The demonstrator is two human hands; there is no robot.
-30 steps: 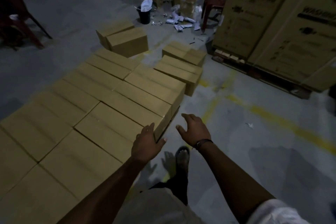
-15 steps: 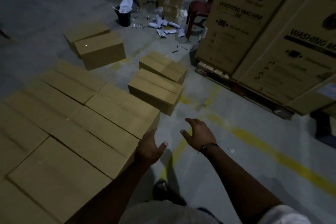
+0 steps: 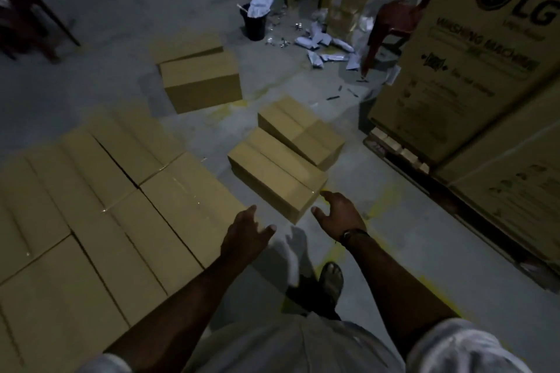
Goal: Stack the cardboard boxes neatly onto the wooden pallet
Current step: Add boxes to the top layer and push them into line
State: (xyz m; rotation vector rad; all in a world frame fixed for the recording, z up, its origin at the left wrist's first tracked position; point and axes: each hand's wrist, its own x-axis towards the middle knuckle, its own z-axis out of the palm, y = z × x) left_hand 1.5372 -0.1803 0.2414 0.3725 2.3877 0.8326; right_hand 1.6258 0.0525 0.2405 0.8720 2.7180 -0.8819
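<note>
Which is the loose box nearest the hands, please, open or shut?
Shut: the box has its flaps lying flat, meeting along a seam.

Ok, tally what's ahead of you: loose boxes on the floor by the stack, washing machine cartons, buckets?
Loose boxes: 4
Washing machine cartons: 2
Black bucket: 1
Total: 7

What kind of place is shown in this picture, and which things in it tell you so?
Most likely a warehouse or goods storeroom. Tall LG washing machine cartons stand on a pallet at the right, plain cardboard boxes lie in tight rows at the left, and the floor is bare concrete.
</note>
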